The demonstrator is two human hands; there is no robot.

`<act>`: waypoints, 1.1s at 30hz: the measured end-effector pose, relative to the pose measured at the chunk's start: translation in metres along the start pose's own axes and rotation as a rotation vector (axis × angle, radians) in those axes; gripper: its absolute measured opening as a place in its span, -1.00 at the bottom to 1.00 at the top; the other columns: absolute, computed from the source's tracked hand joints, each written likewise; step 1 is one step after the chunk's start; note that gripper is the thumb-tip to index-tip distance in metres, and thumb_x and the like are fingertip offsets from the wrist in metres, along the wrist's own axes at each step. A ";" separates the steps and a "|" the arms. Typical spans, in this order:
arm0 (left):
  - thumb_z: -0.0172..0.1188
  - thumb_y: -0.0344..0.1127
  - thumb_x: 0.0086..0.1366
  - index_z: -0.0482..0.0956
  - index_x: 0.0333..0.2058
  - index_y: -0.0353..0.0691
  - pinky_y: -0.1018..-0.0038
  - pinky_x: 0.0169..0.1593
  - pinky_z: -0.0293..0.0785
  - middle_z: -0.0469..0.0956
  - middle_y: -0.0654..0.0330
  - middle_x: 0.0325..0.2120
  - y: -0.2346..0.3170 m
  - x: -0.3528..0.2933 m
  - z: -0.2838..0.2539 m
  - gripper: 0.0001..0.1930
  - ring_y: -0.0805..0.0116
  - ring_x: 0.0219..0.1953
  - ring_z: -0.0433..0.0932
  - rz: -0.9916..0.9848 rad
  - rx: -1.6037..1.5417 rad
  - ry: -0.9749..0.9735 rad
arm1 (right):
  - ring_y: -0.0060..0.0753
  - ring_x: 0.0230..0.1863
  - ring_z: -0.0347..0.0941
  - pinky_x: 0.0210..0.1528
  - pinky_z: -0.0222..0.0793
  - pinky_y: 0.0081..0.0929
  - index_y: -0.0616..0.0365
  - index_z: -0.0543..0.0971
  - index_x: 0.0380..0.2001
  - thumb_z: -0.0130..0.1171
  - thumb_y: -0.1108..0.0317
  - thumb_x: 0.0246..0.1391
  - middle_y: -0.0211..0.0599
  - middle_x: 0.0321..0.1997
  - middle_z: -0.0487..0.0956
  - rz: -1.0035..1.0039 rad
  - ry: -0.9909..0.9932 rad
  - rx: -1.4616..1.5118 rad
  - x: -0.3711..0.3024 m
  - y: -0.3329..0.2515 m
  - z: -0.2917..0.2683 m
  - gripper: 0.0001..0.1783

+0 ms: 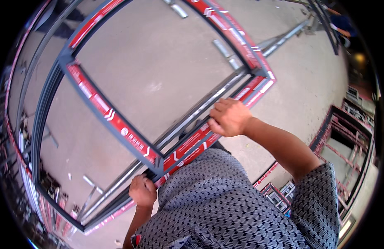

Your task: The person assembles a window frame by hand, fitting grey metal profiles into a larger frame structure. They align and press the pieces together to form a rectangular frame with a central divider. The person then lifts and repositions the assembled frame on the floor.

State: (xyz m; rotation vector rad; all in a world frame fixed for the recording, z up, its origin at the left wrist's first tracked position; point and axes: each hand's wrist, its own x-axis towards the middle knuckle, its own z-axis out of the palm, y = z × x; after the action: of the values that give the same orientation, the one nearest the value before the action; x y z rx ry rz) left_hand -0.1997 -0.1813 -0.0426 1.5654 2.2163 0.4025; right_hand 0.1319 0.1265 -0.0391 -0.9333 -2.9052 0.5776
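A large dark grey window frame point(101, 108) with red printed protective film lies in front of my body, its near rail close to my shirt. My right hand point(231, 117) is closed over that near rail, right of the middle, with the fingers curled across the top. Lower and to the left, my left hand point(142, 191) is closed at the same near side, close to the joint where a crossbar meets the rail. The left fingertips are partly hidden by the frame. Beneath the frame runs a long silvery metal bar point(196, 108), seen through the opening.
On the grey floor point(154, 83) lie short metal pieces point(225, 52). More film-covered frames point(345, 145) stand at the right. Metal profiles point(30, 195) crowd the left edge. A person in dark clothing point(342, 25) is at the far right.
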 end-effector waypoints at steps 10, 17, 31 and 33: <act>0.24 -0.42 0.25 0.69 -0.30 -0.27 0.16 -0.29 0.62 0.67 0.05 -0.40 -0.004 0.006 0.000 -0.90 -0.02 -0.38 0.66 0.002 -0.023 0.082 | 0.02 -0.29 0.54 -0.21 0.49 -0.08 0.15 0.60 -0.38 0.16 0.26 0.25 -0.16 -0.38 0.56 -0.063 -0.030 -0.006 0.004 -0.004 0.002 -0.80; 0.23 -0.45 0.26 0.70 -0.31 -0.31 0.21 -0.30 0.63 0.71 0.04 -0.40 -0.001 0.002 -0.001 -0.89 -0.02 -0.42 0.68 -0.024 -0.043 0.103 | 0.05 -0.28 0.55 -0.18 0.51 -0.09 0.20 0.63 -0.28 0.10 0.30 0.29 -0.12 -0.32 0.59 -0.085 -0.087 -0.032 0.004 -0.003 0.004 -0.79; 0.31 -0.42 0.20 0.69 -0.33 -0.28 0.25 -0.29 0.64 0.70 0.11 -0.42 -0.004 -0.001 0.006 -0.91 0.05 -0.40 0.70 -0.046 -0.073 0.189 | 0.12 -0.25 0.56 -0.20 0.49 -0.05 0.23 0.62 -0.23 0.02 0.31 0.35 -0.05 -0.29 0.59 -0.108 -0.132 -0.036 0.005 0.001 0.004 -0.75; 0.32 -0.40 0.17 0.66 -0.39 -0.23 0.25 -0.33 0.60 0.62 0.15 -0.48 -0.004 -0.001 0.010 -0.94 0.10 -0.44 0.65 -0.041 -0.077 0.232 | 0.14 -0.24 0.55 -0.19 0.48 -0.05 0.24 0.62 -0.22 0.02 0.31 0.35 -0.03 -0.29 0.59 -0.111 -0.132 -0.041 0.005 0.002 0.005 -0.75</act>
State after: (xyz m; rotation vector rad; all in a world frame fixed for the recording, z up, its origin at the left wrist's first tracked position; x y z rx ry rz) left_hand -0.1984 -0.1834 -0.0531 1.4963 2.3677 0.6792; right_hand 0.1288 0.1293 -0.0445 -0.7588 -3.0727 0.5966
